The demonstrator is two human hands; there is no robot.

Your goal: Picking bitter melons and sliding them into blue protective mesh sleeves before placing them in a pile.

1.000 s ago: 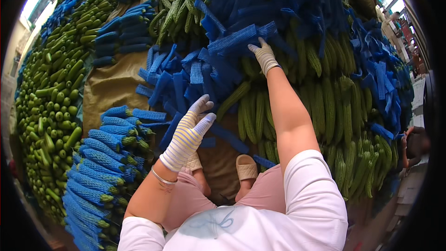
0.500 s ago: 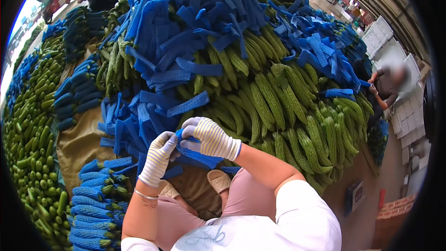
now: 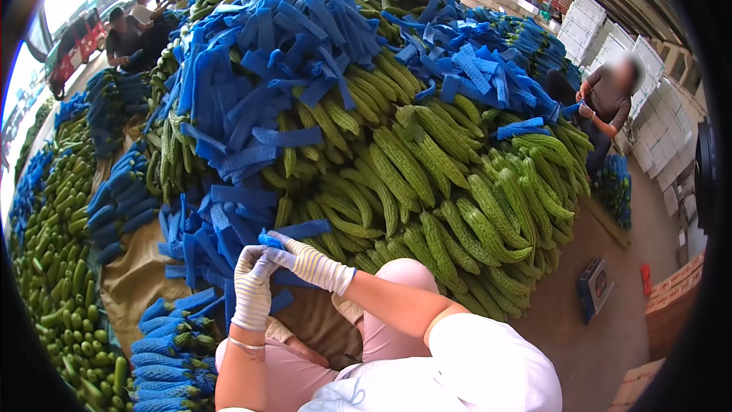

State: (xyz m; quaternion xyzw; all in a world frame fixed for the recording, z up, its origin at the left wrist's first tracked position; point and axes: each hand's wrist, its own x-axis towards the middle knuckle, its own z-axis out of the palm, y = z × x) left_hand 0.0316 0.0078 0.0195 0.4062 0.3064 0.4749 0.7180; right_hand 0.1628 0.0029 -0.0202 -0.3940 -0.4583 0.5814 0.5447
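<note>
In front of my knees, my left hand (image 3: 252,288) and my right hand (image 3: 319,265), both in striped knit gloves, meet at the fingertips. Between them is pinched a blue foam net sleeve (image 3: 269,239); only a short crumpled part shows above the fingers. Just past the hands lies a heap of loose blue net sleeves (image 3: 217,221). Ridged green bitter melons (image 3: 427,160) are piled ahead and to the right. By my left forearm, sleeved bitter melons (image 3: 164,358) lie stacked in a row, stem ends showing.
Smooth green gourds (image 3: 57,259) spread along the left beside a brown sheet (image 3: 133,290). More blue sleeves (image 3: 282,46) cover the pile top. A co-worker (image 3: 610,103) sits at right near white boxes (image 3: 659,118). A boxy device (image 3: 595,288) and cartons (image 3: 679,297) stand on the right floor.
My hands have drawn closer and dropped slightly, and the sleeve that stretched out below my right hand now shows only as a short piece at the fingertips. The whole view has shifted.
</note>
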